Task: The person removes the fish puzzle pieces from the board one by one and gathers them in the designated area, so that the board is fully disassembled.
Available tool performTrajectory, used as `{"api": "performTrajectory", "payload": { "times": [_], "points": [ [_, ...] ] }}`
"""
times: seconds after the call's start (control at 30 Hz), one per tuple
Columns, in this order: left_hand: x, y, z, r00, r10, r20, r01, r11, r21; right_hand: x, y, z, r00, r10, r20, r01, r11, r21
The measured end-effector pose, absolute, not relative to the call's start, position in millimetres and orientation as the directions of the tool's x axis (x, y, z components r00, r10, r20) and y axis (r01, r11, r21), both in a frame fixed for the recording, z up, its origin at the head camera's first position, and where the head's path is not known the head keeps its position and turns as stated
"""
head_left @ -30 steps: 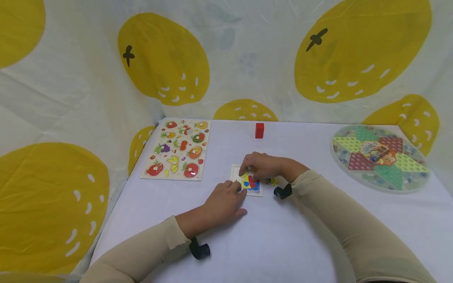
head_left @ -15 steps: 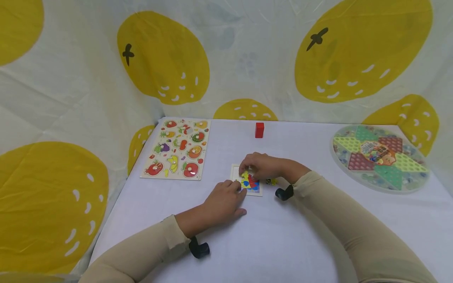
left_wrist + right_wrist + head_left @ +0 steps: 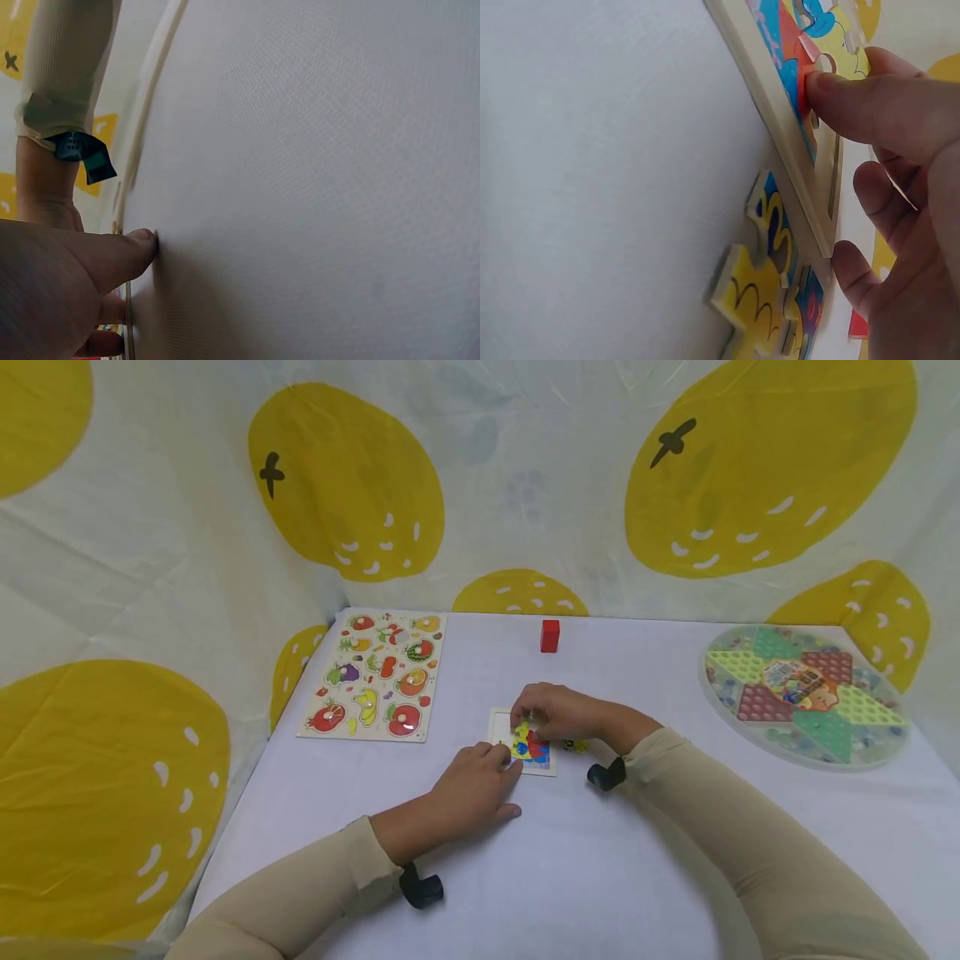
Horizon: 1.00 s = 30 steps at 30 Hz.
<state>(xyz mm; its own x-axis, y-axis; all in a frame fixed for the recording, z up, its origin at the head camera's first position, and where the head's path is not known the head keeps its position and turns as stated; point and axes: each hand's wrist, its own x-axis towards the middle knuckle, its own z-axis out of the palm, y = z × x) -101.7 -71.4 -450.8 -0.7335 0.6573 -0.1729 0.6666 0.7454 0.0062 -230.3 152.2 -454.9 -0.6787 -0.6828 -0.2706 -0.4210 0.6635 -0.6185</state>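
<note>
A small wooden jigsaw puzzle (image 3: 536, 768) in a pale frame lies on the white table, partly filled with yellow, red and blue pieces. My right hand (image 3: 558, 712) is over its upper part. In the right wrist view, thumb and index finger pinch a yellow puzzle piece (image 3: 847, 61), the thumb lying against a red piece (image 3: 792, 37). My left hand (image 3: 474, 789) rests at the frame's left side, fingertips on its edge and thumb on the cloth. Loose yellow and blue puzzle pieces (image 3: 757, 292) lie just right of the frame.
A fruit puzzle board (image 3: 375, 681) lies at the back left. A red block (image 3: 550, 637) stands at the back. To the right is a round Chinese checkers board (image 3: 806, 697). A patterned curtain (image 3: 525, 485) hangs behind the table.
My right hand has shifted slightly to the right over the puzzle, still at the yellow piece. My left hand has hardly moved.
</note>
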Motion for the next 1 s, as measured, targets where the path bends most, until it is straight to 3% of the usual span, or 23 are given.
{"api": "performTrajectory", "payload": {
  "times": [0.63, 1.0],
  "points": [
    [-102.1, -72.4, -449.6, -0.735, 0.657, -0.167, 0.667, 0.745, -0.004, -226.2, 153.2, -452.0, -0.683, -0.713, -0.160, -0.526, 0.632, -0.569],
    [-101.2, -71.9, -450.5, -0.740, 0.650, -0.169, 0.662, 0.749, -0.018, -217.7, 189.0, -432.6, -0.684, -0.716, -0.140, -0.527, 0.617, -0.584]
  ]
}}
